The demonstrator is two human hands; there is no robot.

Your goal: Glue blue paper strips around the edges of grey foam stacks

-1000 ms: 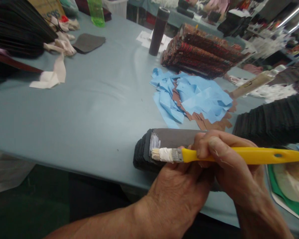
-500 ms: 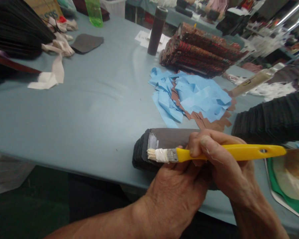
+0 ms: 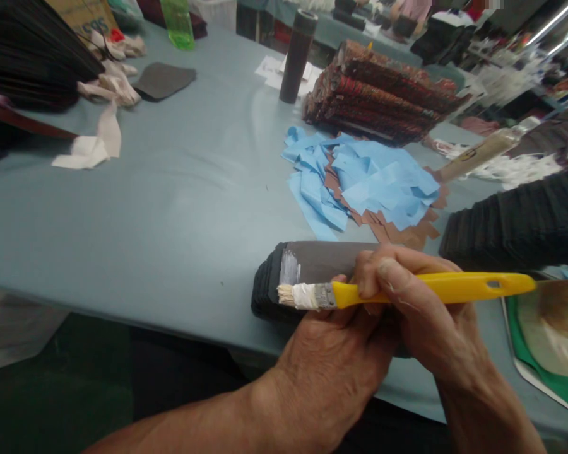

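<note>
- Two bare hands meet at the near edge of the table (image 3: pixel 123 208), and I read them from close in outward: my right hand (image 3: pixel 421 309) is closed around the yellow plastic handle of a flat brush (image 3: pixel 407 289), its pale bristles caked white and lying level over the end of a dark stack.
- My left hand (image 3: pixel 331 372) sits below the brush, fingers curled against that stack of dark cut pieces (image 3: pixel 322 265); how firmly it grips is hidden by the right hand. The top piece is matte grey-brown with a wet whitish smear at its left end, near the bristles.
- At the right edge, a shallow green-rimmed tray (image 3: pixel 544 372) holds a pale, glossy paste.
- Beyond it lies a ribbed black stack (image 3: pixel 520 221).
- Mid-table, crumpled blue paper scraps (image 3: pixel 360 183) overlie brown zigzag-edged offcuts (image 3: pixel 402 233).
- Farther back, a pile of red-brown patterned pieces (image 3: pixel 383 94), an upright dark cylindrical bottle (image 3: pixel 297 57) and a green translucent bottle (image 3: pixel 177 25).
</note>
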